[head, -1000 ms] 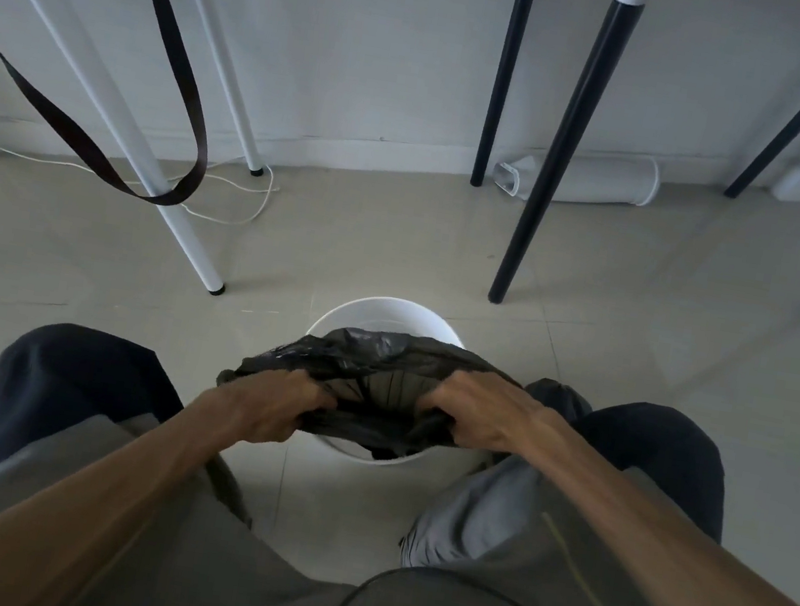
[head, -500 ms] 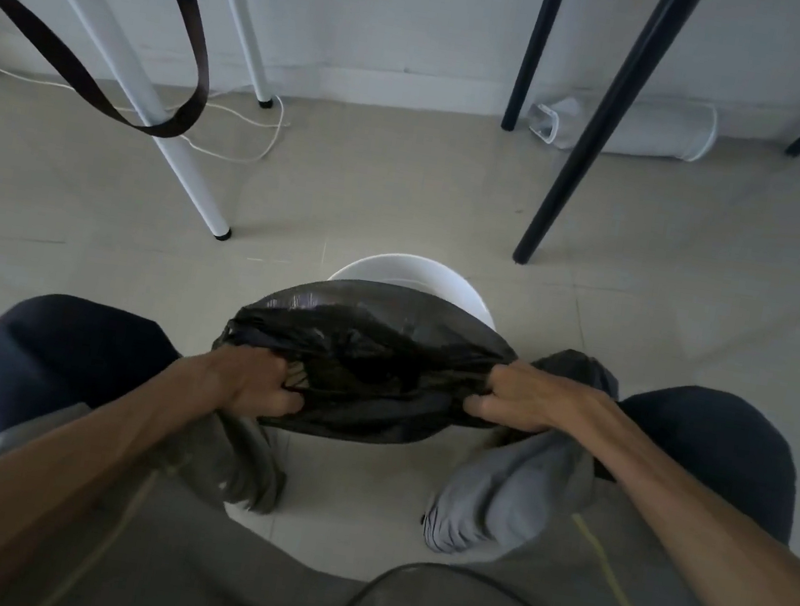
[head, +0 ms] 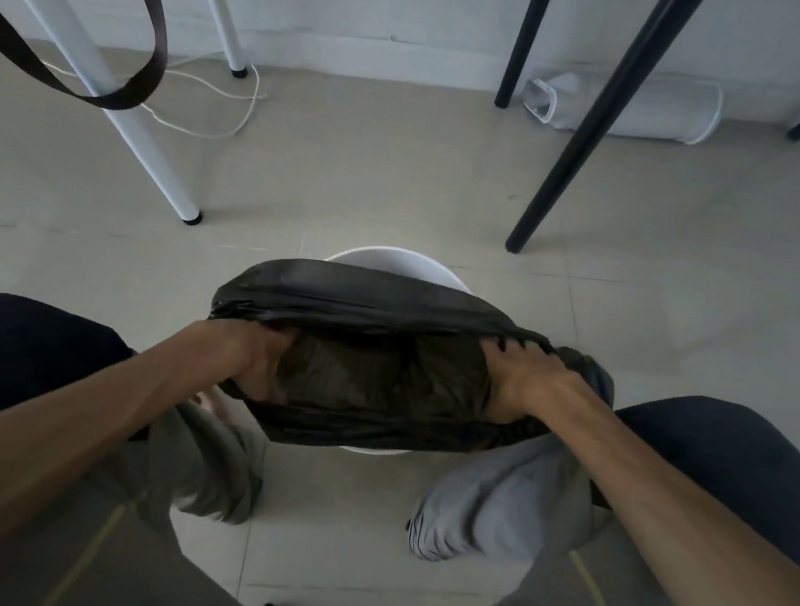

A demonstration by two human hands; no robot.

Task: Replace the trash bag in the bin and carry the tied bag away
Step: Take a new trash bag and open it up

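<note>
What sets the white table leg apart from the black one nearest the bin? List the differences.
The white table leg is pale and leans toward the upper left; the black table leg is dark and leans toward the upper right. A brown strap hangs looped in front of the white leg; nothing hangs by the black one. Both are slim, slanted and end on the tiled floor beyond the white bin.

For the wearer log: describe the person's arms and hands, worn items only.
Both forearms are bare, with no sleeves in view. The left hand and right hand wear no gloves. No watch, ring or band is visible on either wrist or on the fingers.
</note>
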